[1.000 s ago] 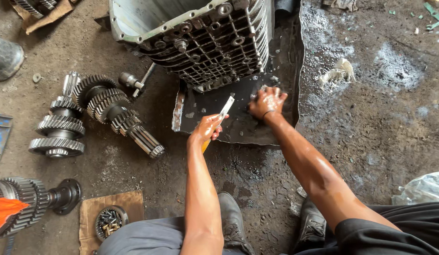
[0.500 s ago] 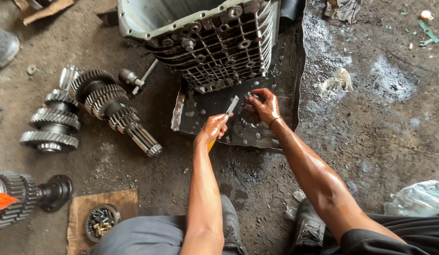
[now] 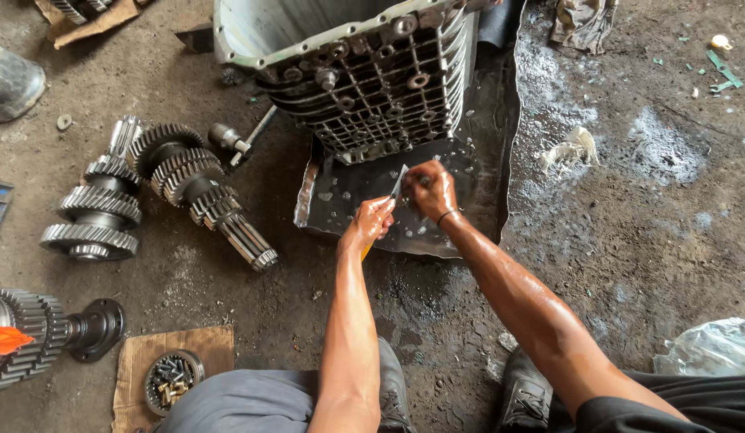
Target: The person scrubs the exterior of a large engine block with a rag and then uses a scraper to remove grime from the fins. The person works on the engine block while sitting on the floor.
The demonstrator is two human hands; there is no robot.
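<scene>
Left hand (image 3: 371, 224): closed around a yellow-handled scraper (image 3: 396, 186), the blade seen rising far-right from the fist; only a sliver of yellow handle is shown below the palm.
Right hand (image 3: 431, 188): curled, fingers drawn together at the blade's far end, just beside the left hand; whether the blade is pinched or only touched cannot be told.
Scraper position: held over the oily metal sheet (image 3: 485, 168), just near of the gearbox housing (image 3: 364, 76).
Gearbox housing: tipped on its side at far centre, ribbed face and bolt holes turned toward the camera, its lower edge resting on the sheet.
Metal sheet: dark, wet, laid flat on the dirt floor (image 3: 629, 240), with small pale flecks scattered over it.
Gear shafts (image 3: 180, 172): two laid side by side at left, well apart from the hands.
Large gear shaft (image 3: 44, 333): seen at the near left edge.
Bearing (image 3: 172, 378): set on cardboard (image 3: 136, 353), near left.
Rag (image 3: 571, 148): crumpled at right of the sheet.
</scene>
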